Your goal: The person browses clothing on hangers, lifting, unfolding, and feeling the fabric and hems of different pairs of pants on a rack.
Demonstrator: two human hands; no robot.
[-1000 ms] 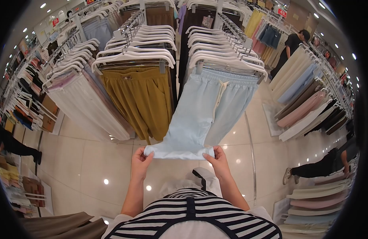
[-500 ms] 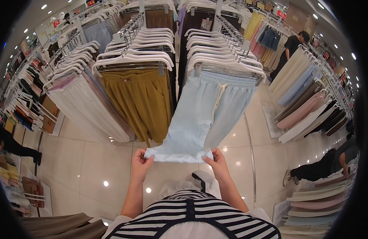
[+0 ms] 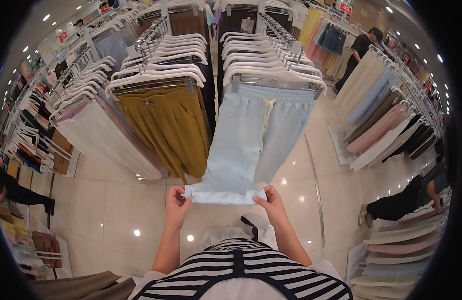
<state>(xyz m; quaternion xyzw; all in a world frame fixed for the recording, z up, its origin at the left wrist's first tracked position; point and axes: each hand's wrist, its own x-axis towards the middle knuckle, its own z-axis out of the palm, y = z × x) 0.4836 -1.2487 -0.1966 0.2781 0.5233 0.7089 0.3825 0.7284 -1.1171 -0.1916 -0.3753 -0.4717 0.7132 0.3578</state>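
A pair of light blue trousers (image 3: pixel 236 132) with a gathered waist and a cream drawstring hangs from a white hanger (image 3: pixel 276 75) at the front of a rack. One leg is stretched toward me, its hem held out flat. My left hand (image 3: pixel 178 204) pinches the hem's left corner between thumb and fingers. At the right corner, my right hand (image 3: pixel 272 202) grips the same hem, thumb on top. The other leg hangs loose behind. Just left of the blue pair hang mustard trousers (image 3: pixel 166 125), which neither hand touches.
White trousers (image 3: pixel 106 132) hang further left. Racks of clothes (image 3: pixel 366 100) stand on the right, where a person in black (image 3: pixel 358 52) is beside them. Another person's dark-clad legs (image 3: pixel 396 207) show at lower right. Pale tiled floor (image 3: pixel 116 210) lies below.
The view has shifted slightly, so the racks appear a little further left. Both hands keep their grip on the hem, and the stretched leg looks nearly the same.
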